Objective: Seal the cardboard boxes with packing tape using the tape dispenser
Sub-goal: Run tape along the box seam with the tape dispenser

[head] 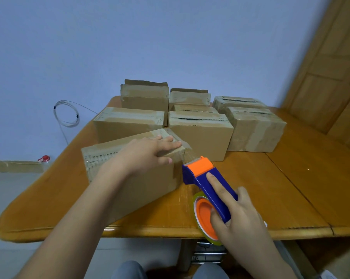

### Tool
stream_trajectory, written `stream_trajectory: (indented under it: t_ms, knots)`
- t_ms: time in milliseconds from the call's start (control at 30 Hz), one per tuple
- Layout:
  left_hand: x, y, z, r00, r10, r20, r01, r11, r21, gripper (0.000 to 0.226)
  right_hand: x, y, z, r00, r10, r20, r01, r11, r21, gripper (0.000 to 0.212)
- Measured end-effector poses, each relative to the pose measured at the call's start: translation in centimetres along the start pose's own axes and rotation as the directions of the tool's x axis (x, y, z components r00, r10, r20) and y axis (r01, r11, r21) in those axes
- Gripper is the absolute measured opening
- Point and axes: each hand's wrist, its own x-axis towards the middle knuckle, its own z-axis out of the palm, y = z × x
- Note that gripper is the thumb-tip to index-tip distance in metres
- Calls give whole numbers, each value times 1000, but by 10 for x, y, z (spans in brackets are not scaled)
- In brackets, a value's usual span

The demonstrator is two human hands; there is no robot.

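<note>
I have the nearest cardboard box (133, 172) lying at the front of the tabletop (290, 188), skewed against the rows behind it. My left hand (148, 152) is spread flat on its right end, fingers straight on the lid and thumb down the near wall, pressing rather than gripping. My right hand (238, 212) is wrapped round the handle of the blue-and-orange tape dispenser (206, 178), forefinger stretched along its back. The toothed head sits just off the box's top right corner, and a clear strip of packing tape (187, 153) runs from it onto that corner. I judge the box light and likely to slide, its walls stiff but its flaps springy, so it wants holding down close to the seam. The tape looks thin and quick to wrinkle, best kept taut. The dispenser is rigid plastic, and I'd keep hold of the handle, clear of the serrated blade. The tape roll (201, 200) hangs near the tabletop's front edge. The other boxes (202, 137) stand closed or nearly so, two at the back with a flap raised. I cannot see into any of them.
</note>
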Motion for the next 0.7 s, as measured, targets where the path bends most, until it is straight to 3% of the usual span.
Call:
stream_trajectory:
  t_ms: [167, 467, 700]
  knots:
    - [1, -1, 1, 1000, 9, -7, -9, 1000, 9, 55, 1, -4, -5, 998, 35, 46, -32, 998, -59, 85]
    - [3, -7, 1, 999, 28, -27, -29, 999, -37, 53, 36, -14, -27, 993, -32, 118, 47, 992, -120, 69]
    - [11, 11, 0, 951, -116, -286, 99, 992, -74, 45, 44, -17, -36, 988, -27, 149, 52, 985, -165, 71]
